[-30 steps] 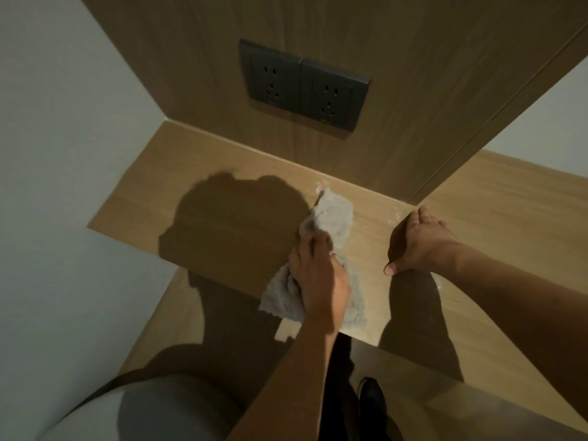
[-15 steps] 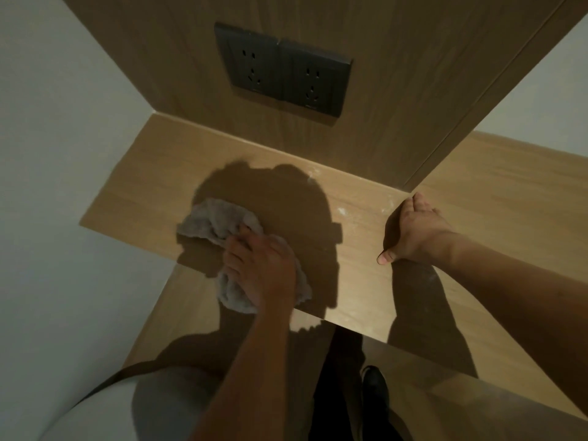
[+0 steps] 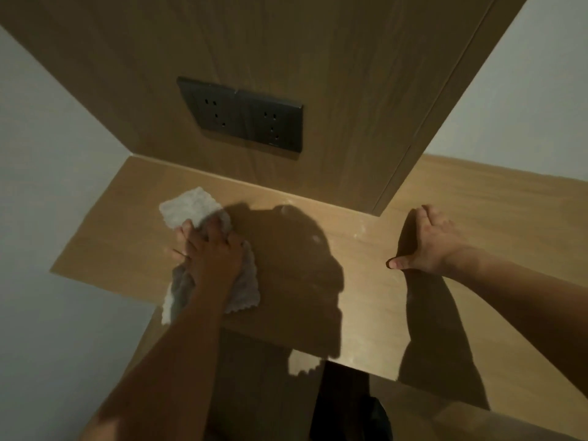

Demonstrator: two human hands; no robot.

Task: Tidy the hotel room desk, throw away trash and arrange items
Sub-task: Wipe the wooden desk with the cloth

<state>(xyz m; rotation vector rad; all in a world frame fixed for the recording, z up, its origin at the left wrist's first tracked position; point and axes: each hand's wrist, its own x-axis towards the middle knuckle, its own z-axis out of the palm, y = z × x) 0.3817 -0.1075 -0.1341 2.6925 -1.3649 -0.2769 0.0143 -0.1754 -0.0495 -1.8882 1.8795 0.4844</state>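
Two hands on the desk right now. The left hand is pressed down on a cloth, fingers curled over the bunched-up middle of it, so it's holding the cloth flat against the wood on the left part of the desktop, close to the near edge. The cloth is pale grey, fluffy like microfiber, with a wavy scalloped hem; one corner sticks out toward the far side and another hangs a bit over the near edge. The right hand lies flat on the desk further right, fingers straight, thumb stuck out sideways, gripping nothing. The desk is light wood-grain laminate, smooth, with a few whitish dusty smudges between the hands, partly lost in the shadow. Behind it there's a matching wood panel with a dark double socket plate, and plain pale walls either side. No containers anywhere that I can see.
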